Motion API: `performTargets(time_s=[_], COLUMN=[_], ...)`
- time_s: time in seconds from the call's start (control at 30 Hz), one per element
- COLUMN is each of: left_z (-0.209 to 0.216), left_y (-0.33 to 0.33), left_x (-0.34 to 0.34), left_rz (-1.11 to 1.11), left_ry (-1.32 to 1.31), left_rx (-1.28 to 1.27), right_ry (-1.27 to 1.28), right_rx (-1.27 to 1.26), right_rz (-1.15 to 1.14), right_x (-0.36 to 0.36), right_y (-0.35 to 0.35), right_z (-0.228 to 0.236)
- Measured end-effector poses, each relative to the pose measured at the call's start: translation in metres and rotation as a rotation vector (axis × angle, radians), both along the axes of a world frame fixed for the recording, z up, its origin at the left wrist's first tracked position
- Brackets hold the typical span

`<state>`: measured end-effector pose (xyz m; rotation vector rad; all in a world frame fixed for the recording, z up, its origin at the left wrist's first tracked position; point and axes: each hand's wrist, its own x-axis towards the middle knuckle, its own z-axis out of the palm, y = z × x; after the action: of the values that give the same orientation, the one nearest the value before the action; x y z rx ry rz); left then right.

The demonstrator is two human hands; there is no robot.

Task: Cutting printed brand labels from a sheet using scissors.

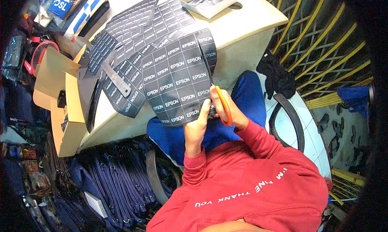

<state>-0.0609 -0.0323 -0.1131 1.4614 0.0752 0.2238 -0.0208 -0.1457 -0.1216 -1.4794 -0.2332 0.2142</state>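
Observation:
My left hand (196, 129) grips the lower edge of a black sheet (176, 76) printed with a grid of white-lettered labels, its thumb lying on top. In my right hand (220, 104) is a pair of scissors with an orange handle (227, 112). Their dark blades point away from me along the sheet's right side, where a strip stands apart from the main part. Both hands are close together above my lap. Beyond the held sheet, more black label sheets (131, 23) overlap on the table, and a metal ruler (116, 79) rests on them.
The pale table (258, 13) carries a white tray (208, 3) of dark pieces. An open cardboard box (70, 106) stands against its left side. Dark blue straps with metal rings (125, 183) are heaped below left. A yellow folding gate (323, 38) and black chair armrest (289, 118) are at right.

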Motion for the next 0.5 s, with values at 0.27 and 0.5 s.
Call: performTargets(time_s=[0.27,0.5], left_z=[0.003,-0.005], left_y=[-0.002,0.0], left_x=[-0.001,-0.001], left_rz=[0.012,0.041], left_ry=[-0.027,-0.04], left_rx=[-0.026,0.027], right_ry=[-0.069,-0.119], right_rx=[-0.109,-0.136], right_rz=[-0.036,-0.094], right_x=[0.001,0.002], right_y=[-0.002,0.0], right_z=[-0.001,-0.005])
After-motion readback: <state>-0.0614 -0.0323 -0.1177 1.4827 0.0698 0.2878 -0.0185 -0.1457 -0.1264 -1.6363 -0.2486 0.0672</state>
